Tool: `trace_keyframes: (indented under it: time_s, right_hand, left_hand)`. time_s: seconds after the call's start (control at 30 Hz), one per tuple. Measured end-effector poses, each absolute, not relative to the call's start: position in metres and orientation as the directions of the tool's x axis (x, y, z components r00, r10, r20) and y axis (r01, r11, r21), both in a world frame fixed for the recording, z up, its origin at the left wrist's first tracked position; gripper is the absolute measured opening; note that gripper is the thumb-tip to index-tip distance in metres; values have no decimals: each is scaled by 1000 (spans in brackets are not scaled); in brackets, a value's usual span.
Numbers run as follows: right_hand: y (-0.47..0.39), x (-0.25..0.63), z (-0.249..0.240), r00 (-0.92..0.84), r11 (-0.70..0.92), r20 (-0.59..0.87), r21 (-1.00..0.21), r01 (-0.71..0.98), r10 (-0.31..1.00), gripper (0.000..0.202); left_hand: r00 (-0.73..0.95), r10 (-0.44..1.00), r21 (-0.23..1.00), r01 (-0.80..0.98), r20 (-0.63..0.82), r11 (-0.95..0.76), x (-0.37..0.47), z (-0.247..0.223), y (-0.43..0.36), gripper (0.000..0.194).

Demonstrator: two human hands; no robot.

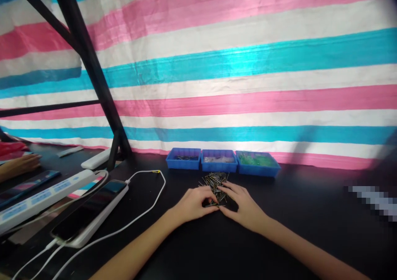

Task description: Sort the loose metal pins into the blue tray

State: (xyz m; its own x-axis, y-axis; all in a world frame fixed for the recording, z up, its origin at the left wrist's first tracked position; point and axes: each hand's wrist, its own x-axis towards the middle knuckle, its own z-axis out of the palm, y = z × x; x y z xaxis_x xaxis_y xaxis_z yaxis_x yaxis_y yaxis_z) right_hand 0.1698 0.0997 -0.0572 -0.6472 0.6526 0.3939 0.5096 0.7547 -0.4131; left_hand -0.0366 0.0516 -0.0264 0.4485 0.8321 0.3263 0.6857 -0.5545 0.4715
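A loose pile of thin screws or nails [217, 180], dark and brass-coloured, lies on the black table between my two hands. My left hand [195, 203] rests at the pile's left side, its fingers curled inward and its thumb apart from them. On the other side, my right hand [242, 203] has its fingers spread over the pile's right edge. The two thumb tips almost meet at the near end. Whether any single piece is pinched is too small to make out.
Behind the pile stand a blue tray [183, 166] with dark pieces, one [218, 169] with pale pieces and one [259, 173] with green pieces. At left are a phone [89, 209], white cable [141, 218], power strip [46, 197], black post [96, 73] and another person's hand [23, 165].
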Motion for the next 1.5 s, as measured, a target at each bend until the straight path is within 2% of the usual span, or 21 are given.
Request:
trace_keyframes:
  time_s: [0.23,0.47,0.97,1.5]
  right_hand:
    - [100,169,-57,-644,760,410,-421,495,646,43]
    - [100,170,-57,-658,742,356,-424,519,664,43]
    - [98,171,-52,-661,750,363,-411,519,657,42]
    - [100,170,-56,-660,765,390,-389,514,642,42]
  left_hand:
    - [446,839,459,703,310,-543,-36,-34,56,13]
    - [433,847,428,732,309,-530,-34,-31,52,7]
    - [493,794,337,724,357,-601,-31,-28,50,4]
    - [462,803,337,739,377,-583,-33,-30,51,8]
